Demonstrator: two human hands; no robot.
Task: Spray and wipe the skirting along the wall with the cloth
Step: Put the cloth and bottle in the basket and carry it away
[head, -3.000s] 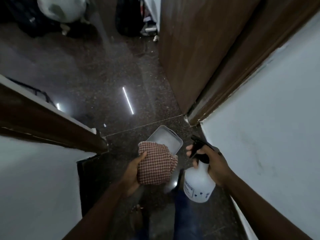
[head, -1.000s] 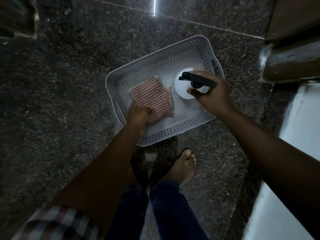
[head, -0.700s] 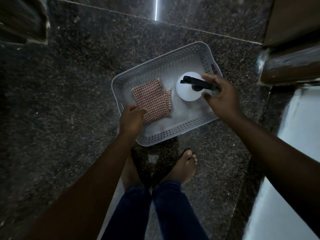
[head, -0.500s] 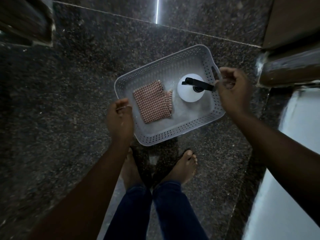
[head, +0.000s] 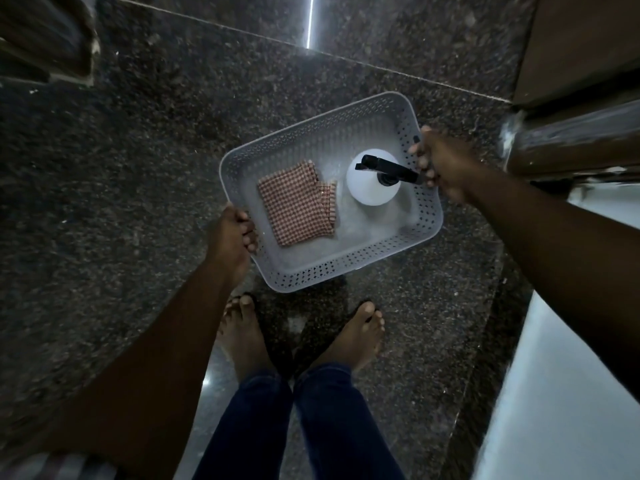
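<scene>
- Your hands have left the cloth (head: pixel 296 206) and spray bottle (head: pixel 372 192) for the basket (head: pixel 329 268) rims.
- Your left hand (head: pixel 232 237) and right hand (head: pixel 441 164) each curl round opposite basket edges.
- The cloth lies folded inside the basket, with the bottle upright beside it.
- With the tools stowed, the wiping looks finished.

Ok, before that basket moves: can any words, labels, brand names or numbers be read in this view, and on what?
No text can be read anywhere in this view.
Spray bottle: seen from above, no label side shows.
Checked cloth: only the pattern, no tag visible.
Basket: plain perforated walls, no marking visible.
</scene>
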